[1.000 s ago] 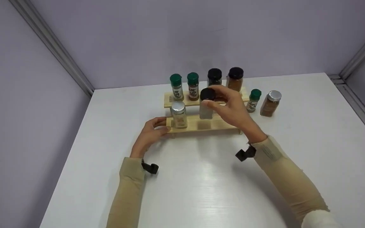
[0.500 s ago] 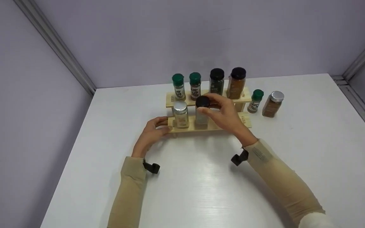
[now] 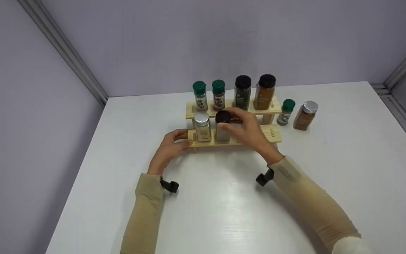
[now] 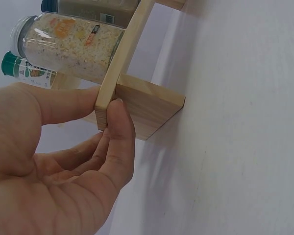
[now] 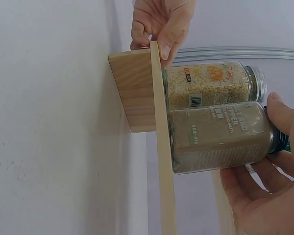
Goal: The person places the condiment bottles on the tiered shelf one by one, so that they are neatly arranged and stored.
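My right hand holds a salt and pepper jar near its black lid, thumb on one side and fingers on the other. The jar stands upright on the lower shelf of a two-tier wooden spice rack. Right beside it on that shelf is a silver-lidded jar of pale granules. At the rack's left end, my left hand pinches the edge of the lower shelf between thumb and fingers, with the shelf board between them.
On the upper shelf stand two green-capped bottles and two black-lidded jars. Right of the rack, a small green-capped bottle and a silver-lidded brown spice jar stand on the white table. A wall rises behind.
My right hand has lowered the salt and pepper jar and moved it left, onto the lower shelf beside the silver-lidded jar. The left hand keeps its grip on the rack.
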{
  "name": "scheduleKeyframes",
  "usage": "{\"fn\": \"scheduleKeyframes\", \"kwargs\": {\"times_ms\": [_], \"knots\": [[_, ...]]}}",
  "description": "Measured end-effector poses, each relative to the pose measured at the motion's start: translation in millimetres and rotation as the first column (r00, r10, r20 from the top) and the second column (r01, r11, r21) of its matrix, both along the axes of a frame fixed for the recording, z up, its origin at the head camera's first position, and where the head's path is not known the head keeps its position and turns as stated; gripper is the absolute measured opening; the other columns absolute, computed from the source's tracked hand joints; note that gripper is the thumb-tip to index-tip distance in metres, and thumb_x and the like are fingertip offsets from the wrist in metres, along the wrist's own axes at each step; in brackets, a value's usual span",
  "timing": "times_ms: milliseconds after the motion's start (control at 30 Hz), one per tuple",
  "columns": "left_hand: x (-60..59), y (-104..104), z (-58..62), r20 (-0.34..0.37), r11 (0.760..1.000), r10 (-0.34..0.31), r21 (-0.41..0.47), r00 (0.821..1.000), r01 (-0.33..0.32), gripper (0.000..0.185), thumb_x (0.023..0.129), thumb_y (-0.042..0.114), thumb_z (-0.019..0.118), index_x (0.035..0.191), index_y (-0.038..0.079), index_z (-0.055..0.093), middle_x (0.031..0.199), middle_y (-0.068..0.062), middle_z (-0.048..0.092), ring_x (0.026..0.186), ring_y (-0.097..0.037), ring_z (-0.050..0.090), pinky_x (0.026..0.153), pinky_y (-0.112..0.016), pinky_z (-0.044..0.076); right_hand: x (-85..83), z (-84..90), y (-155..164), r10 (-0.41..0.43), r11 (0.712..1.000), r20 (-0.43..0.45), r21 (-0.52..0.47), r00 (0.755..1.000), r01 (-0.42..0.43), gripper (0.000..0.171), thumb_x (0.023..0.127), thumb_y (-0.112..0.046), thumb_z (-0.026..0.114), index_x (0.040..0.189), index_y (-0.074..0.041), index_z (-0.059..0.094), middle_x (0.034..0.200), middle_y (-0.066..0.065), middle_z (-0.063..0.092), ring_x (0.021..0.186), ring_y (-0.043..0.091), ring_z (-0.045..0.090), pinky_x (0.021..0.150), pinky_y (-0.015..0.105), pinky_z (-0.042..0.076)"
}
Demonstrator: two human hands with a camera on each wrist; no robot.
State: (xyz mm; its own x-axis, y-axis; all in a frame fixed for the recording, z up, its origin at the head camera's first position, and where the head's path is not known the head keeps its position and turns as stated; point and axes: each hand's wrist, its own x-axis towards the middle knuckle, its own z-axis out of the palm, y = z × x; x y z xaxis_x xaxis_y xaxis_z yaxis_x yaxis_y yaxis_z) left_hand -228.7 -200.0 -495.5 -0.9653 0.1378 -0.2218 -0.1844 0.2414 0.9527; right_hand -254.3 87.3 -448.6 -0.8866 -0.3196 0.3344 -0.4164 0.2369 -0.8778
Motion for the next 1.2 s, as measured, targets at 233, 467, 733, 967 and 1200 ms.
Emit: {"fn": "scheduleKeyframes", "kwargs": {"times_ms": [233, 467, 733, 967, 1200], "knots": [[0.9, 0.9, 0.9, 0.006, 1.0, 0.001, 0.01, 1.0, -0.001, 0.053, 0.103, 0.009, 0.067, 0.153, 0.001, 0.052, 0.149, -0.019, 0.056, 0.129, -0.031, 0.063, 0.106, -0.039, 0.057, 0.2, 0.7, -0.5, 0.005, 1.0, 0.01, -0.011, 1.0, -0.005, 0.048, 0.093, -0.015, 0.085, 0.136, -0.002, 0.07, 0.124, 0.019, 0.072, 0.112, 0.03, 0.069, 0.103, 0.047, 0.058], [1.4, 0.6, 1.4, -0.02, 0.999, 0.004, -0.043, 1.0, -0.005, 0.051, 0.103, 0.013, 0.068, 0.151, 0.004, 0.054, 0.148, -0.016, 0.058, 0.131, -0.028, 0.06, 0.106, -0.038, 0.055, 4.3, 13.8, 9.0, 0.025, 0.999, -0.008, -0.025, 1.0, -0.025, 0.055, 0.093, -0.02, 0.086, 0.141, -0.003, 0.066, 0.134, 0.013, 0.07, 0.124, 0.027, 0.067, 0.111, 0.042, 0.054], [1.2, -0.1, 1.6, -0.001, 1.0, 0.003, -0.001, 1.0, -0.003, 0.054, 0.103, 0.013, 0.067, 0.153, 0.002, 0.052, 0.148, -0.018, 0.057, 0.13, -0.03, 0.061, 0.108, -0.041, 0.055, 15.1, 33.7, 30.9, -0.004, 0.998, -0.071, -0.056, 0.997, 0.0, 0.049, 0.094, -0.009, 0.083, 0.138, 0.001, 0.066, 0.134, 0.02, 0.069, 0.126, 0.034, 0.065, 0.112, 0.05, 0.052], [0.1, -1.5, -0.7, 0.005, 1.0, -0.003, -0.011, 1.0, 0.003, 0.055, 0.103, 0.015, 0.068, 0.154, 0.004, 0.052, 0.149, -0.016, 0.057, 0.131, -0.029, 0.061, 0.108, -0.04, 0.054, 25.2, 47.5, 61.9, -0.021, 1.0, -0.178, -0.012, 0.984, 0.019, 0.045, 0.095, -0.005, 0.081, 0.137, -0.001, 0.067, 0.134, 0.017, 0.069, 0.124, 0.031, 0.065, 0.109, 0.038, 0.053], [-0.1, -0.6, 0.9, -0.003, 0.999, -0.005, -0.035, 1.0, 0.005, 0.055, 0.102, 0.015, 0.068, 0.154, 0.005, 0.052, 0.148, -0.016, 0.058, 0.129, -0.029, 0.062, 0.107, -0.039, 0.054, 27.6, 58.0, 97.3, -0.041, 0.996, -0.254, 0.066, 0.966, 0.059, 0.043, 0.096, -0.003, 0.079, 0.137, 0.0, 0.067, 0.132, 0.018, 0.071, 0.123, 0.028, 0.066, 0.107, 0.031, 0.053]]}}
